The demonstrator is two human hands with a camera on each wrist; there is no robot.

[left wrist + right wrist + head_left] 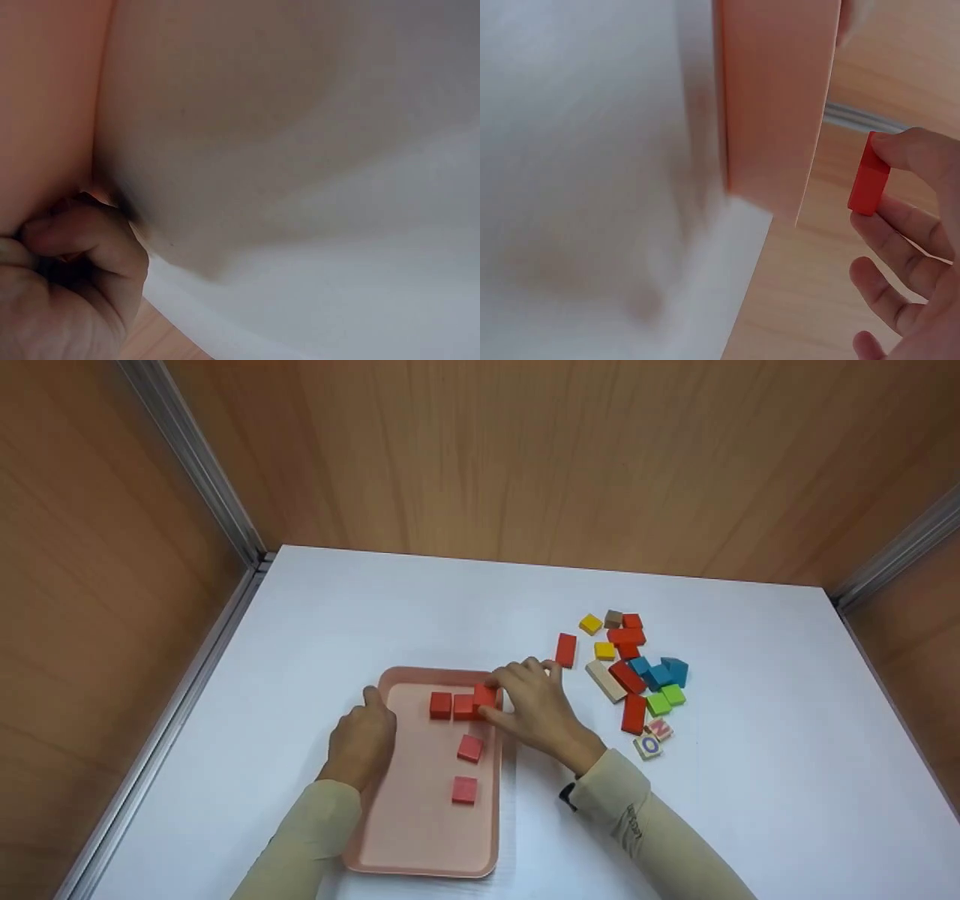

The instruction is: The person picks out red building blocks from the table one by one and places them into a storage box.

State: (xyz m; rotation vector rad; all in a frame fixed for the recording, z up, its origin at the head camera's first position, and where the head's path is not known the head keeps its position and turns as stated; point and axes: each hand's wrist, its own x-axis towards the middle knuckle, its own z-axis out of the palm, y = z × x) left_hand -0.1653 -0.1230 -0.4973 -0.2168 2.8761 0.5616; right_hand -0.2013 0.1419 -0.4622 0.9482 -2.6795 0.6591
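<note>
A pink tray point(420, 832) lies on the white table. My left hand point(363, 741) grips its left rim near the far corner, and in the left wrist view the curled fingers point(90, 240) meet the tray's outer wall. Over the far right corner, my right hand point(536, 705) pinches a red block point(869, 176) between thumb and fingertips, above the tray's rim. Beside that block, two red blocks, one on the left point(440, 706) and one in the middle point(463, 706), sit in the tray. Two pinkish-red blocks, one farther point(470, 748) and one nearer point(464, 790), lie below them.
Right of the tray is a loose pile with a plain wooden block point(606, 681), red blocks point(634, 714), blue blocks point(658, 677), green blocks point(659, 704), yellow blocks point(590, 624) and a letter block point(648, 746). Wooden panels point(495, 457) stand behind and beside the table.
</note>
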